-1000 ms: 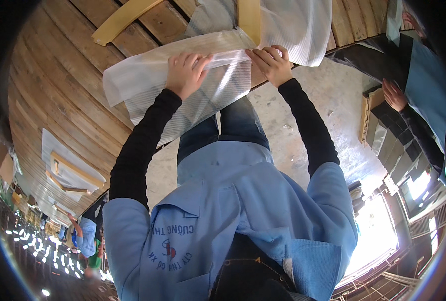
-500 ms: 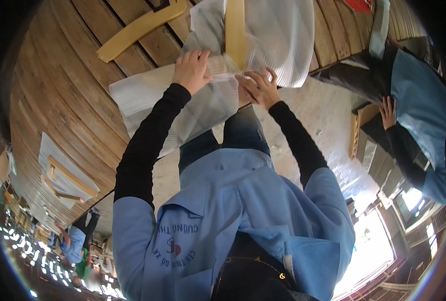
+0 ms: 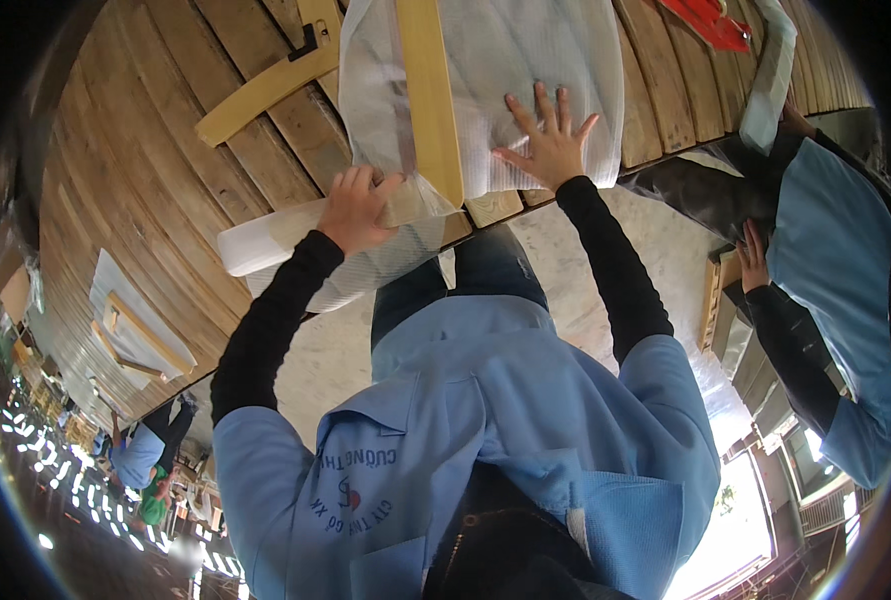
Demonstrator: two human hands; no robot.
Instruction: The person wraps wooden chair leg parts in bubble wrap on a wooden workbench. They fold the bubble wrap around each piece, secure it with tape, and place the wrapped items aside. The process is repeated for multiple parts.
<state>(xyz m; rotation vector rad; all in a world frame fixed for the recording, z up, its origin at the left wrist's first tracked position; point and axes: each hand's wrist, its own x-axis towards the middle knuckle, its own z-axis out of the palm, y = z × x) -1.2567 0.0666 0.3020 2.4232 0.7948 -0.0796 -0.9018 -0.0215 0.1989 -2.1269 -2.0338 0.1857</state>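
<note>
A light wooden bar (image 3: 430, 105) lies lengthwise over a sheet of white ribbed foam wrap (image 3: 585, 90) at the table's near edge. From its near end, a second wooden piece (image 3: 405, 210) runs left, rolled in foam. My left hand (image 3: 358, 210) is closed round this wrapped piece, fingers curled over its top. To the right of the bar, my right hand (image 3: 547, 145) lies flat on the foam with fingers spread, holding nothing. A loose flap of the wrap hangs over the edge below my left hand.
An angled wooden part (image 3: 265, 95) with a black fitting lies at upper left. Farther left, more wooden parts (image 3: 150, 335) rest on a foam sheet on the slatted table (image 3: 135, 200). A red object (image 3: 710, 22) sits at upper right. A co-worker (image 3: 835, 220) stands at the right.
My left hand has moved down and left, and the foam beneath it is now rolled tighter. My right hand has left the bar's end and spread out on the sheet.
</note>
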